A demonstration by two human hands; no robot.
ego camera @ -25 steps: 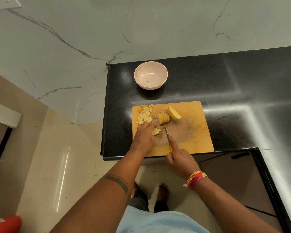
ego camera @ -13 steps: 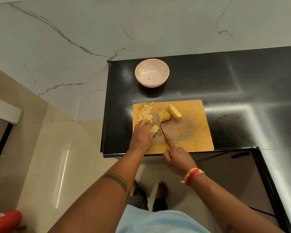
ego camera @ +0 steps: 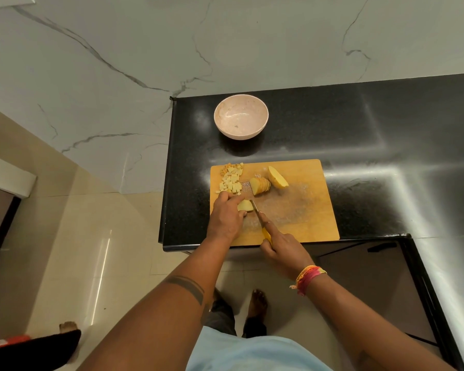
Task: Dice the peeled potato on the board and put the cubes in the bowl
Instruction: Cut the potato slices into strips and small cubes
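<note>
Yellow-handled knife [ego camera: 260, 219], gripped by the right hand [ego camera: 281, 243], has moved against the potato piece [ego camera: 244, 205] that the left hand [ego camera: 227, 215] holds, so dicing continues.

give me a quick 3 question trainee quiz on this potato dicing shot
1. True or false: the bowl already holds potato cubes.
2. Which hand holds the knife? A. left B. right C. neither
3. Fill in: the diced cubes lie at the board's far ____ corner.

Key
1. False: it looks empty.
2. B: the right hand grips the yellow handle, while the left hand steadies a potato piece.
3. Left, beside the sliced stack and the uncut half.
</note>
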